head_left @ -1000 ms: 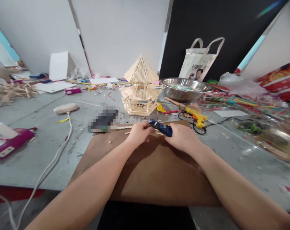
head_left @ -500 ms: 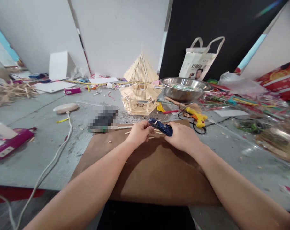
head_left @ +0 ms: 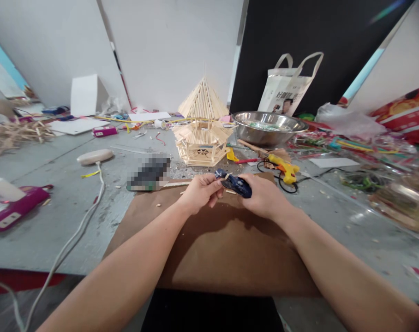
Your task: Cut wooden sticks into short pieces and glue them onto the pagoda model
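My right hand [head_left: 265,196] is wrapped around a dark blue hand tool [head_left: 240,185] that looks like a small cutter; its exact kind is unclear. The tool's head points left, toward my left hand [head_left: 204,190]. My left hand is closed in a pinch by that head, apparently on a thin wooden stick [head_left: 226,176], whose light end shows across the tool. Both hands are above a brown board [head_left: 209,258]. Short stick pieces [head_left: 230,192] lie on it, partly hidden by my hands. Beyond stands a pavilion model [head_left: 203,133] of light wooden sticks, upright with a pointed roof.
A yellow glue gun [head_left: 284,169] with a black cord lies right of the board. Behind it are a metal bowl [head_left: 266,133] and a white bag [head_left: 285,90]. A blurred dark flat object [head_left: 150,171], a white power lead [head_left: 92,207] and a purple device [head_left: 19,205] are left.
The dark blue tool has turned slightly and its head sits closer to my left fingers. A light stick end now shows higher across the tool. My left hand has shifted slightly.
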A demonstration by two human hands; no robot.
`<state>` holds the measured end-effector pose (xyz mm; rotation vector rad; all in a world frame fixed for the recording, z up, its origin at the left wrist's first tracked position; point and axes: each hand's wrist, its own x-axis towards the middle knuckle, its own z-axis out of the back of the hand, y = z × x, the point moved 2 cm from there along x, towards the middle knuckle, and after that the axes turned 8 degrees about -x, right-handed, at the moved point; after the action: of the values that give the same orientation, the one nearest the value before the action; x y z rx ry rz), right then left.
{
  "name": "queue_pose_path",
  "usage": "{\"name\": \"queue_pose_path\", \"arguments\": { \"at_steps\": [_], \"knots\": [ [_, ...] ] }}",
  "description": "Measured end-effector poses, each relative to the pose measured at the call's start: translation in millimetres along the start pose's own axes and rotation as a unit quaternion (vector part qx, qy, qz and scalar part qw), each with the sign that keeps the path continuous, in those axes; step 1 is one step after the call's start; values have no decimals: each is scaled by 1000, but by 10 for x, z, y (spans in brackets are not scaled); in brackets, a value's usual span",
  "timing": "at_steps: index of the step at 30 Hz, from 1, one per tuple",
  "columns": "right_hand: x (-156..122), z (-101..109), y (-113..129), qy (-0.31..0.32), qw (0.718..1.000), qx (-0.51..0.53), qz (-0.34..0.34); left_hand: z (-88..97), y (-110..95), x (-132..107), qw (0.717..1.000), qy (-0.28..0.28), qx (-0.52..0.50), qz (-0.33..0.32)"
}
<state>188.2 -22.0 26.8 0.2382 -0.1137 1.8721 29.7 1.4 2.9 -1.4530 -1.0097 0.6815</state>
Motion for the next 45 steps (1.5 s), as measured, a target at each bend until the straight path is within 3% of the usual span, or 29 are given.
{"name": "queue_pose_path", "arguments": {
  "at_steps": [23,45],
  "knots": [
    [-23,12,-26,-19,998,-55,-1,-16,-4,0,1000,-5,25,-17],
    [-16,54,10,35,996,-77,-28,2,17,6,999,1,33,-6]
  ]
}}
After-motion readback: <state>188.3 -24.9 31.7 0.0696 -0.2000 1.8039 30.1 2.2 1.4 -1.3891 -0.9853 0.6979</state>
